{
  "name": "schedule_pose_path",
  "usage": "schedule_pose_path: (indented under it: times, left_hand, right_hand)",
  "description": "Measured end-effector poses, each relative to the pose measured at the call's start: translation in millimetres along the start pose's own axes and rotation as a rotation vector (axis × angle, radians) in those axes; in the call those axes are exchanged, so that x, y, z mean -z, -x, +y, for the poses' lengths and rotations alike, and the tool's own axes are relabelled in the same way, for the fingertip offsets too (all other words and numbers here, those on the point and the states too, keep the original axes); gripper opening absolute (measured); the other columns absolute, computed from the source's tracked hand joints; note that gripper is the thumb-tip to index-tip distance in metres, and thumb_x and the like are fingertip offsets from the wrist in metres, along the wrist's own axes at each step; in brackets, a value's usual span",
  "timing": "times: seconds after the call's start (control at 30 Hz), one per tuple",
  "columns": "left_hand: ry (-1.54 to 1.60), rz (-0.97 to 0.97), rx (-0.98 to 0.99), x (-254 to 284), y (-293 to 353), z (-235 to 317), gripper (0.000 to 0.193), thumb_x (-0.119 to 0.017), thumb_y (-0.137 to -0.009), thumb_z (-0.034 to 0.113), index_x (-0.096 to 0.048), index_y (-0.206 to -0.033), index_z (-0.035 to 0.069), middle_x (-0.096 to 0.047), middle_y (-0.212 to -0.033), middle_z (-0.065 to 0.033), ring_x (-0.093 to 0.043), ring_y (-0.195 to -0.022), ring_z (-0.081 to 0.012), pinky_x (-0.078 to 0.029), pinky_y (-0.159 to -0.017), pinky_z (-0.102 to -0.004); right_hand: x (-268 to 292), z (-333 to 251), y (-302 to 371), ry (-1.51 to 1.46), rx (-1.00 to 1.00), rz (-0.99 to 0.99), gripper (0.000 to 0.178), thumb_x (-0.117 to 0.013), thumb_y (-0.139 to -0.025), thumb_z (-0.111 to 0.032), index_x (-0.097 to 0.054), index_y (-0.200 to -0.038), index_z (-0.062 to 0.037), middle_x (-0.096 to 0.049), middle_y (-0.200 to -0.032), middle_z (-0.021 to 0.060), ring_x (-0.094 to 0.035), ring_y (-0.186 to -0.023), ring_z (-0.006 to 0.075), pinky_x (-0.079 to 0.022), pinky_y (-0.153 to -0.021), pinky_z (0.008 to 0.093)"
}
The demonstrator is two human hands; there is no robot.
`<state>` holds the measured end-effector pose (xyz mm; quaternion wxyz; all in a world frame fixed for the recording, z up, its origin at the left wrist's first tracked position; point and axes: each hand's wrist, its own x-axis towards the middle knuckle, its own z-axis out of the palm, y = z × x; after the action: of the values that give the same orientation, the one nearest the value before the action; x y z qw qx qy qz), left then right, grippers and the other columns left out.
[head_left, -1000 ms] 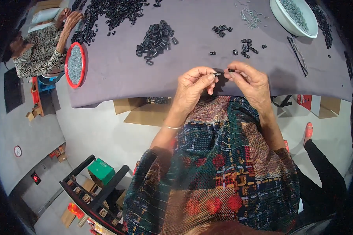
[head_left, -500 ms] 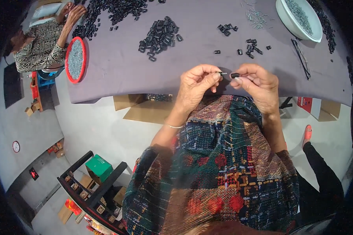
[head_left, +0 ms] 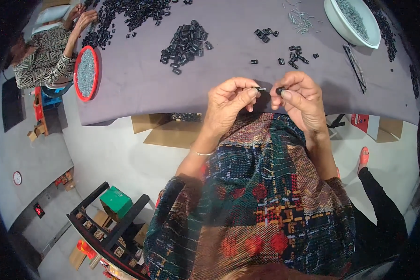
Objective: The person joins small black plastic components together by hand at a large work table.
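My left hand (head_left: 229,103) pinches a small black plastic part with a metal screw (head_left: 262,88) jutting out toward the right. Facing it across a narrow gap is a short black cap-like piece (head_left: 280,90), gripped between the thumb and fingers of my right hand (head_left: 303,101). Both hands are above the table's near edge, and their two pieces do not touch. Several loose black plastic parts (head_left: 294,59) lie just beyond my right hand. A bigger heap of black parts (head_left: 187,44) lies farther off to the left.
A white basin (head_left: 329,18) of grey screws stands at the far right, near loose screws (head_left: 303,21) and slim tweezers-like tools (head_left: 354,67). At left, a red-rimmed tray (head_left: 97,74) holds more screws, next to a co-worker (head_left: 44,65). Cardboard boxes (head_left: 172,134) sit under the table.
The black piece in my right hand has turned so that its end shows more. The gap between my hands stays about the same. The whole view has shifted slightly.
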<state>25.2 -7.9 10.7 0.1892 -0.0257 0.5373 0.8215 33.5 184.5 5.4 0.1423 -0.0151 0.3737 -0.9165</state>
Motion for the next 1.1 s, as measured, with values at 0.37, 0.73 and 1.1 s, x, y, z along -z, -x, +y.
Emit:
schedule_pose_path:
  times: [0.37, 0.73, 1.1]
  left_hand:
    - [-0.008, 0.014, 0.023, 3, -3, -1, 0.015, -0.062, -0.087, 0.009, -0.062, -0.097, -0.002, -0.063, -0.082, -0.0055, -0.054, -0.065, -0.007, -0.047, -0.058, -0.0199]
    - [0.01, 0.024, 0.054, 9, -5, -9, 0.014, -0.062, -0.087, 0.009, -0.063, -0.097, -0.001, -0.064, -0.082, -0.0064, -0.056, -0.068, -0.0078, -0.048, -0.058, -0.0208]
    - [0.013, 0.041, 0.057, 12, -6, -14, 0.012, -0.059, -0.087, 0.005, -0.062, -0.096, -0.002, -0.064, -0.084, -0.0078, -0.056, -0.068, -0.0099, -0.047, -0.059, -0.0239]
  right_hand:
    - [-6, -6, -5, 0.605, -0.057, 0.202, 0.02, -0.053, -0.087, 0.005, -0.059, -0.107, 0.0038, -0.064, -0.092, 0.0104, -0.063, -0.079, 0.0125, -0.052, -0.07, 0.0241]
    - [-2, -1, -9, 1.038, 0.02, 0.169, 0.021, -0.052, -0.087, 0.004, -0.058, -0.107, 0.0019, -0.063, -0.093, 0.0073, -0.064, -0.083, 0.012, -0.051, -0.073, 0.0225]
    - [5, 7, -15, 1.275, 0.22, 0.222, 0.015, -0.059, -0.084, 0.001, -0.06, -0.099, 0.0003, -0.066, -0.093, 0.0072, -0.064, -0.081, 0.0119, -0.049, -0.071, 0.0233]
